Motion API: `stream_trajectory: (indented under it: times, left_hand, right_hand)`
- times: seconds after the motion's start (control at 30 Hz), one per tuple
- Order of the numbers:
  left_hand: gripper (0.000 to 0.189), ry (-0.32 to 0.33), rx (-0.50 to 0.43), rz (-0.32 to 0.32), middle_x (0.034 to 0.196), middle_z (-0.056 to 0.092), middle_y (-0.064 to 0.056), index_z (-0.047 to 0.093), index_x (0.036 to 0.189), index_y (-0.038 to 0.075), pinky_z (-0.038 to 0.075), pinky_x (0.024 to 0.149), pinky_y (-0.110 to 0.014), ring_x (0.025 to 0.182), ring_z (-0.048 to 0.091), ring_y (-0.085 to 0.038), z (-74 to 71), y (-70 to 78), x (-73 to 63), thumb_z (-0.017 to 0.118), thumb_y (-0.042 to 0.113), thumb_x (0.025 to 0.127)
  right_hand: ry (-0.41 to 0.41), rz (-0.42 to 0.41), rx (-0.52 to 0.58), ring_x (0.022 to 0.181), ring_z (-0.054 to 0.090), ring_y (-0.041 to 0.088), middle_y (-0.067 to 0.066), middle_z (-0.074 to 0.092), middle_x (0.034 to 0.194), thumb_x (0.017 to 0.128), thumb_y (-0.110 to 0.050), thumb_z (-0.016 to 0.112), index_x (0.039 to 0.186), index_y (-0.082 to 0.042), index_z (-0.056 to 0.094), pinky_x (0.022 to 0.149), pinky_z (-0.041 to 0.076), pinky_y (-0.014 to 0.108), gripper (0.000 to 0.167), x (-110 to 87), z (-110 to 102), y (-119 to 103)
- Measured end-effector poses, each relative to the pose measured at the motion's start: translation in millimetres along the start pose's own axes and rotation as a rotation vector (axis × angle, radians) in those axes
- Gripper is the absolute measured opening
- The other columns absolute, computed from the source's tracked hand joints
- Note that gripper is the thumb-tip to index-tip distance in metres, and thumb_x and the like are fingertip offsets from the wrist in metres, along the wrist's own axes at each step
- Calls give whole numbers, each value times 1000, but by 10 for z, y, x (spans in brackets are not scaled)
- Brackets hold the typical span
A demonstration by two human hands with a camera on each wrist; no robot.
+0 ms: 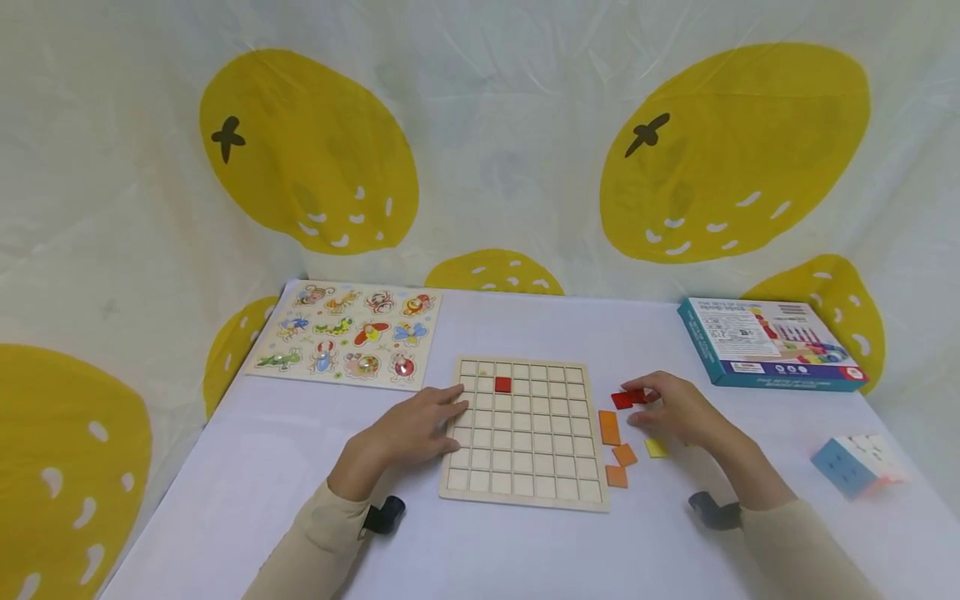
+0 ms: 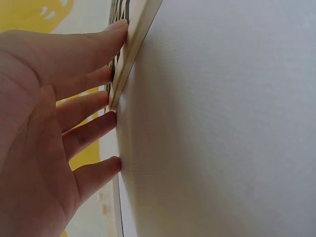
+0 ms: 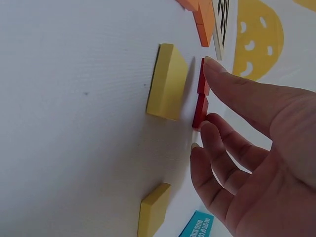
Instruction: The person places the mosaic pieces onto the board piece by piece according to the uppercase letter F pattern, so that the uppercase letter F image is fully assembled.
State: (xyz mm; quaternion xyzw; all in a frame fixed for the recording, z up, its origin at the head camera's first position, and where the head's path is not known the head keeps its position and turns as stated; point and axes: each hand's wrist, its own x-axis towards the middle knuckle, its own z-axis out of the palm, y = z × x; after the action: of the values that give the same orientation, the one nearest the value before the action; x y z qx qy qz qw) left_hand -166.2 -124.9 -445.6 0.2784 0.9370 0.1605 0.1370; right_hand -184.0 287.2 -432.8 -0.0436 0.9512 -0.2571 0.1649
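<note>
A wooden grid board (image 1: pixel 523 433) lies on the table with one red tile (image 1: pixel 503 384) in a square near its top. At the board's left edge rests my left hand (image 1: pixel 417 423), fingers spread; the left wrist view shows the thumb and some fingertips touching the wooden rim (image 2: pixel 129 59). My right hand (image 1: pixel 678 408) is at two red tiles lying side by side right of the board. In the right wrist view its thumb and fingertips are around the red tiles (image 3: pixel 200 111), the fingers loosely bent. Two yellow tiles (image 3: pixel 168 84) lie beneath that hand.
Several orange tiles (image 1: pixel 610 427) lie along the board's right edge. An insect picture puzzle (image 1: pixel 348 333) is at the back left, a boxed toy (image 1: pixel 772 342) at the back right. A cube puzzle (image 1: pixel 858 464) sits near the right table edge.
</note>
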Motion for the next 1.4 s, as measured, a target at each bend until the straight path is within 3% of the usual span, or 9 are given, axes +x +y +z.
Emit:
stream_trajectory:
  times: [0.4, 0.6, 0.83, 1.03, 1.23, 1.4]
  left_hand:
    - [61, 7, -4, -4, 165, 40, -6, 55, 147, 11, 40, 121, -47, 150, 41, -30, 12, -6, 5, 74, 31, 93]
    - [61, 7, -13, -19, 165, 40, -6, 56, 147, 11, 40, 121, -48, 150, 41, -30, 17, 6, -15, 74, 30, 92]
    - [61, 13, -8, -14, 165, 40, -5, 56, 147, 12, 40, 121, -48, 151, 41, -30, 28, -3, 3, 74, 31, 93]
    - [60, 16, -7, -16, 165, 40, -5, 57, 147, 12, 41, 120, -47, 150, 41, -30, 25, -2, 8, 75, 31, 92]
    - [60, 16, -10, -13, 165, 41, -6, 57, 146, 11, 42, 120, -47, 150, 42, -30, 32, -10, 19, 75, 31, 92]
    - [61, 16, -2, -10, 164, 41, -6, 57, 146, 11, 42, 119, -47, 149, 43, -30, 39, -20, 26, 75, 31, 92]
  right_hand:
    - [64, -34, -27, 102, 57, 28, 17, 63, 114, 86, -17, 81, 119, -9, 74, 82, 60, 35, 34, 115, 99, 69]
    - [85, -29, -58, 98, 57, 28, 18, 63, 110, 87, -19, 81, 112, -4, 72, 90, 59, 44, 30, 107, 129, 34]
    - [122, -11, -122, 99, 58, 30, 17, 70, 110, 89, -20, 79, 119, -3, 68, 94, 57, 52, 36, 78, 148, 9]
    - [154, 18, -11, 107, 63, 33, 20, 68, 121, 94, -21, 74, 126, -4, 66, 95, 60, 48, 38, 62, 125, -27]
    - [198, 24, 91, 107, 68, 34, 24, 64, 130, 95, -19, 73, 130, -6, 66, 83, 64, 36, 39, 54, 87, -112]
    - [228, -25, 106, 96, 69, 28, 21, 67, 126, 95, -16, 73, 127, -7, 70, 71, 62, 27, 33, 85, 73, -212]
